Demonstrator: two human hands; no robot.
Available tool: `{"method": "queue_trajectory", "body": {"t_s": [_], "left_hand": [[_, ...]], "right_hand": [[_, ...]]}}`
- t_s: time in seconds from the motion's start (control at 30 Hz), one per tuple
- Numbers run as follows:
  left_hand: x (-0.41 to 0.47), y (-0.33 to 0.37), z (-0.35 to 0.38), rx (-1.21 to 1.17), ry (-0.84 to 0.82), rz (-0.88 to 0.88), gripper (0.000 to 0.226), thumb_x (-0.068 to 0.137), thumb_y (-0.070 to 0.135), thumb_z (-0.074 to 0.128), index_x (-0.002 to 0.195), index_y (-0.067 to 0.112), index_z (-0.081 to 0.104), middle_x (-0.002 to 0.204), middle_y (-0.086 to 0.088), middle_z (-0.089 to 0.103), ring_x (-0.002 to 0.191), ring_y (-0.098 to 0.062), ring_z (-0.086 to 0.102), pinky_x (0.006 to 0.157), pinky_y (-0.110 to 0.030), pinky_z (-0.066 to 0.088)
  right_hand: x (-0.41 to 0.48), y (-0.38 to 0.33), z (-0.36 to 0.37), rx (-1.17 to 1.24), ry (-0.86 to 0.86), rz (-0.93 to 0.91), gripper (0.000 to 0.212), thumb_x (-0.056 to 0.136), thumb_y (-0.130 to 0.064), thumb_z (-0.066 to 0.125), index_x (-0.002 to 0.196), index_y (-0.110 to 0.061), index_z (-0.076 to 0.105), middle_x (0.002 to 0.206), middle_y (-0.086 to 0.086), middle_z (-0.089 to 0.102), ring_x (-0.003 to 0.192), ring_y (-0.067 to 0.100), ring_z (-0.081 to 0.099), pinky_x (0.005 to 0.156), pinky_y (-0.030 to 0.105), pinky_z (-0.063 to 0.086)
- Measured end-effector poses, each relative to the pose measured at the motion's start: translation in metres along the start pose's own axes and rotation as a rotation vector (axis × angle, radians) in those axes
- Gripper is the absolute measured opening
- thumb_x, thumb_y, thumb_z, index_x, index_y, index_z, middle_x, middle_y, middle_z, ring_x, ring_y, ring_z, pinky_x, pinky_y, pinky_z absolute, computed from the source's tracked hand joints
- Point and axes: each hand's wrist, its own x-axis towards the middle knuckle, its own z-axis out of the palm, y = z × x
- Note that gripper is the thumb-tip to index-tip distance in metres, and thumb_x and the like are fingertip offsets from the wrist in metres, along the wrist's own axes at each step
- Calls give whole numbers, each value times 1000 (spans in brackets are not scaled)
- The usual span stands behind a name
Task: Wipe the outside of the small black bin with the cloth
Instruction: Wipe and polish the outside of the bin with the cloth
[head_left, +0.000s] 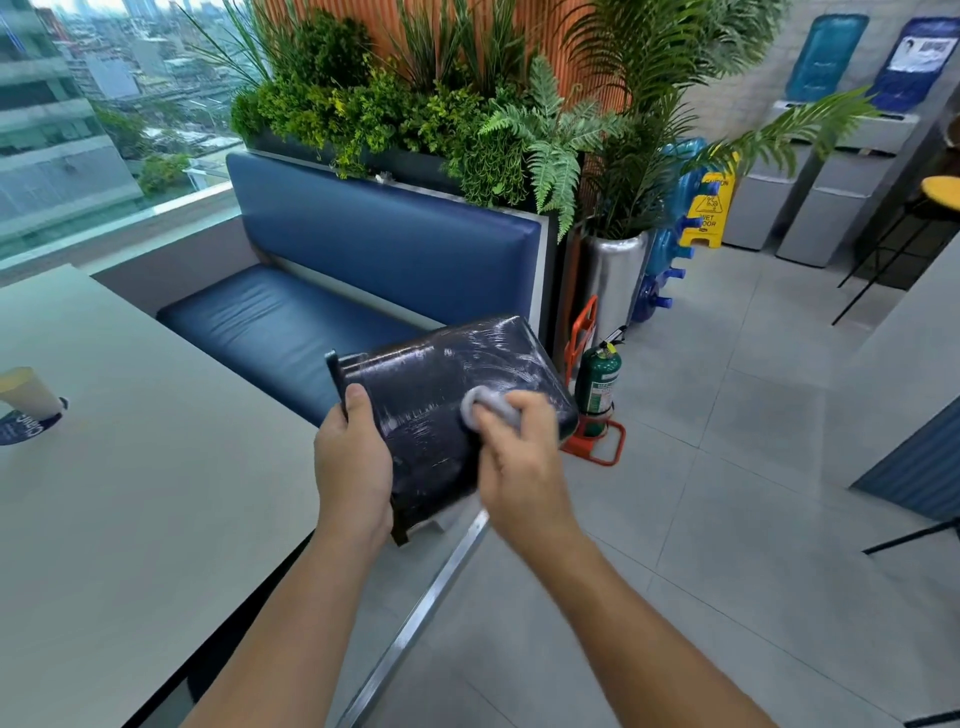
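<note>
the small black bin is held up in the air over the blue bench, just off the corner of the table — tipped on its side, long axis running from the near-left rim up toward its far-right base. the left hand grips the rim end, thumb over the edge. the right hand pinches a bunched grey cloth against the broad upward face, near its middle. streaks show toward the base, so the wipe probably travels along that axis, away from the left hand.

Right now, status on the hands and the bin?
Left hand grips black bin by its edge. Right hand presses cloth on its side. Nothing blocking.
</note>
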Motion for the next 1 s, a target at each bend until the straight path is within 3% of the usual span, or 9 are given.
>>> {"method": "queue_trajectory", "body": {"t_s": [0.13, 0.2, 0.27, 0.37, 0.57, 0.67, 0.77, 0.87, 1.0], "left_hand": [[-4, 2, -3, 109, 23, 80, 48, 104, 61, 39, 105, 26, 72, 101, -3, 76, 102, -30, 71, 99, -54, 56], [-9, 5, 2, 146, 39, 111, 46, 111, 53, 37, 111, 21, 70, 100, 2, 73, 102, -27, 67, 94, -46, 53], [-9, 4, 7, 191, 46, 143, 45, 113, 48, 38, 111, 15, 68, 95, 1, 70, 98, -29, 65, 84, -40, 47], [-6, 2, 7, 225, 30, 170, 44, 114, 45, 39, 104, 14, 67, 91, 2, 70, 96, -30, 66, 83, -40, 47], [-5, 1, -8, 206, 11, 185, 48, 111, 53, 37, 97, 20, 69, 97, -10, 74, 95, -29, 69, 92, -50, 55], [-10, 4, -4, 209, 4, 197, 47, 113, 51, 37, 100, 19, 70, 96, -10, 74, 94, -27, 68, 87, -48, 55], [-15, 5, 10, 273, -7, 214, 43, 114, 45, 38, 99, 19, 68, 90, 5, 71, 90, -16, 66, 77, -36, 45], [-12, 1, 11, 283, -25, 224, 42, 114, 42, 40, 93, 17, 67, 86, 5, 70, 86, -16, 65, 73, -35, 43], [-11, 1, -2, 331, -33, 298, 39, 115, 43, 39, 100, 20, 67, 91, 7, 70, 89, -8, 63, 73, -34, 44]], "right_hand": [[22, 40, -20, -84, 70, 235, 20, 98, -3, 61, 115, 2, 72, 111, 9, 52, 102, 30, 55, 93, 25, 45], [18, 20, -9, -73, 60, 173, 25, 94, 3, 62, 115, -1, 73, 112, 12, 53, 102, 29, 55, 94, 35, 50], [7, -19, 6, 33, -6, 45, 33, 89, 7, 61, 118, -3, 73, 112, 12, 53, 101, 24, 55, 96, 27, 48], [-4, -49, 12, 144, -117, -82, 35, 92, 5, 62, 123, -6, 72, 112, 10, 55, 100, 21, 57, 94, 23, 49], [25, 26, -20, -136, 131, 20, 20, 94, -20, 67, 109, -9, 76, 84, 5, 55, 74, 25, 54, 68, 46, 52], [18, 25, -17, -170, 172, 23, 22, 96, -24, 63, 105, -8, 74, 85, 6, 56, 77, 27, 55, 69, 48, 50], [2, -23, 10, -116, 106, -111, 21, 96, -22, 63, 107, -8, 73, 87, 9, 57, 78, 29, 54, 68, 44, 47], [6, -35, 15, -109, 65, -166, 15, 98, -17, 65, 106, -8, 74, 85, 9, 57, 77, 31, 53, 66, 45, 45], [35, 23, -13, -219, 167, 0, 13, 100, -15, 64, 106, -7, 72, 88, 9, 53, 82, 30, 51, 74, 51, 49]]}}
